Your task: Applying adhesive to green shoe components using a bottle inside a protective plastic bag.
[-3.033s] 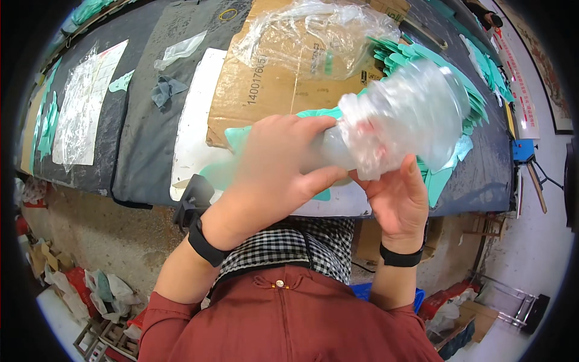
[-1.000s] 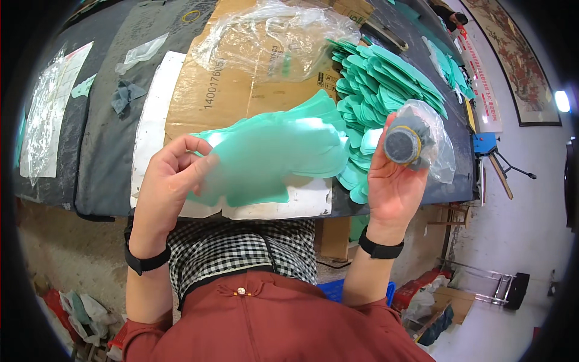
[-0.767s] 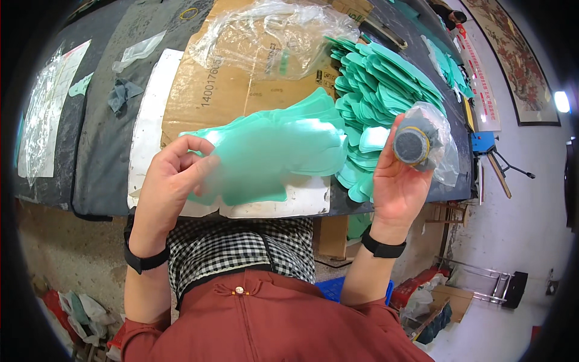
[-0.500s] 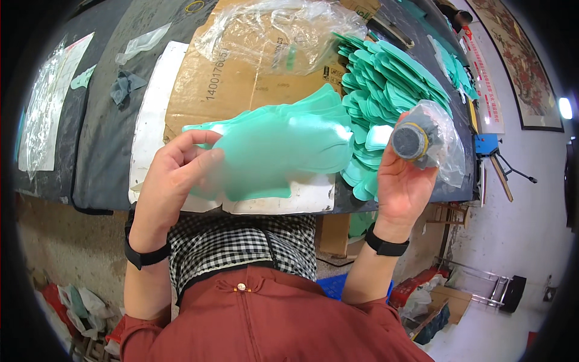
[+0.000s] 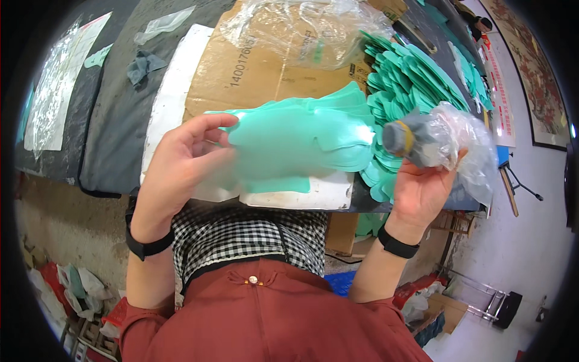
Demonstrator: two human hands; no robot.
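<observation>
My left hand (image 5: 172,166) pinches the left end of a fanned stack of thin green insole-shaped sheets (image 5: 295,142) between thumb and fingers. The stack's near left part is blurred, so I cannot tell how many sheets are gripped. Raised at the stack's right end, my right hand (image 5: 422,190) is closed round a grey cloth-wrapped dabber (image 5: 395,139). A yellow band ties its blunt end, which points left, and a clear plastic bag (image 5: 473,142) covers its other part. Some of the right fingers are hidden behind the bag.
Under the stack lie a white board (image 5: 301,201) and brown cardboard (image 5: 214,78) topped with crumpled clear film (image 5: 289,24). A large heap of green sheets (image 5: 416,78) stands at the right. A grey rag (image 5: 143,66) rests on the dark table (image 5: 117,133) at left.
The dabber has turned in my right hand's hold: its banded end now points left rather than toward me. My left hand still grips the stack's left end. The whole view has shifted slightly.
</observation>
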